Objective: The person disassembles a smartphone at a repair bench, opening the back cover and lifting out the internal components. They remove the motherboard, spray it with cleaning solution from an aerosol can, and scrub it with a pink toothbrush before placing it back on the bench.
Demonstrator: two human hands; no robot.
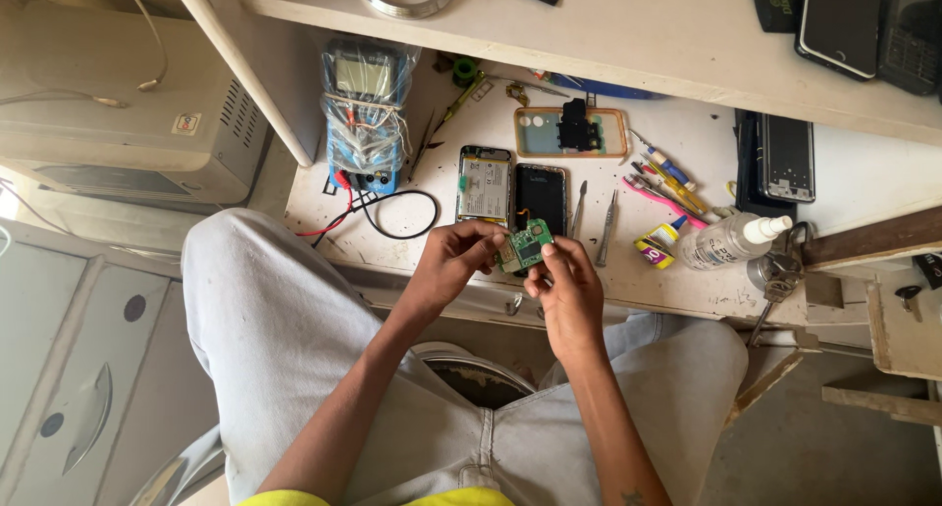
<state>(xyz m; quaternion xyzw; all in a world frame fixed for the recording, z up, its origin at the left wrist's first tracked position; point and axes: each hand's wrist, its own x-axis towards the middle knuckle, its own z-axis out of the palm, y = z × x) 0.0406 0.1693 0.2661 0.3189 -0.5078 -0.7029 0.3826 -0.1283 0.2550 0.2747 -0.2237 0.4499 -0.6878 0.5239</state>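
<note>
Head view, looking down over the lap to a cluttered bench edge. Far left of the hands, beyond the left forearm: a multimeter [364,113] wrapped in clear plastic, red and black leads trailing toward the left hand. Left hand [453,259] closed in a pinch on the left edge of a small green circuit board [525,247], thumb on top, fingers curled under. Board held just above the bench edge, between both hands, long axis tilted slightly, running from lower left to upper right. Just beyond the fingertips, lying flat on the bench: an opened phone body [484,184] and beside it a dark screen panel [542,198]. Right hand [567,288] also gripping, thumb and forefinger closed on the board's right edge, equally near. Farther right of the right hand: tweezers [607,228], a small glue tube [657,244], a white squeeze bottle [731,239].
</note>
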